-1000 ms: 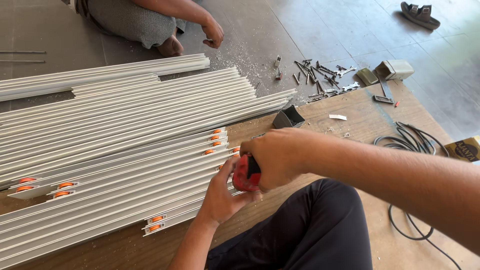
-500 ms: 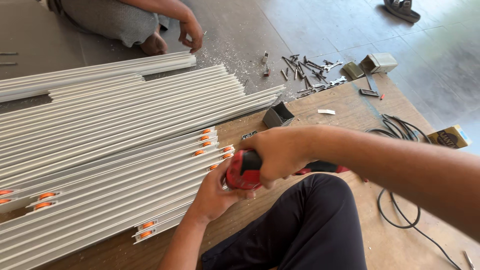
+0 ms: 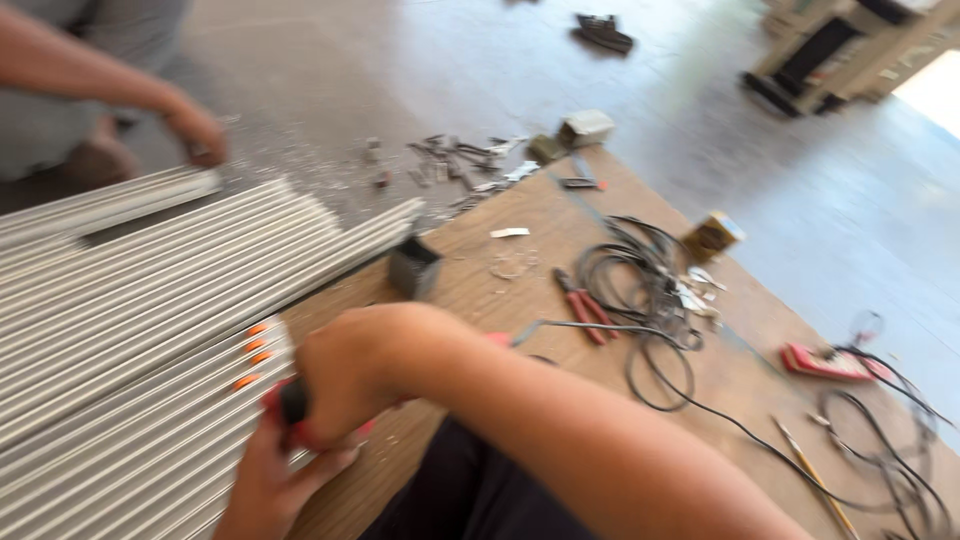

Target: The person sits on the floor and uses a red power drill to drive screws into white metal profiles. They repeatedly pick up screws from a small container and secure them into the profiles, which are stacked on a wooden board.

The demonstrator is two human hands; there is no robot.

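Observation:
My right hand [image 3: 355, 370] is closed around a red and black power tool [image 3: 290, 405], whose body is mostly hidden by the fingers. My left hand [image 3: 275, 475] sits just under it, touching the tool's lower end. Both hands are at the ends of long silver aluminium profiles [image 3: 140, 330] lying side by side, some with orange end plugs [image 3: 255, 355]. The picture is blurred by motion.
Another person's hand [image 3: 195, 135] rests on the far profiles at the upper left. On the wooden board [image 3: 560, 270] lie a small dark block [image 3: 413, 268], red pliers [image 3: 585, 305], tangled black cables [image 3: 640, 270], a red tool [image 3: 825, 362] and scattered metal bits [image 3: 450, 160].
The camera has swung to the right, so more of the board, cables and floor shows. My hands stay together on the tool at the profile ends.

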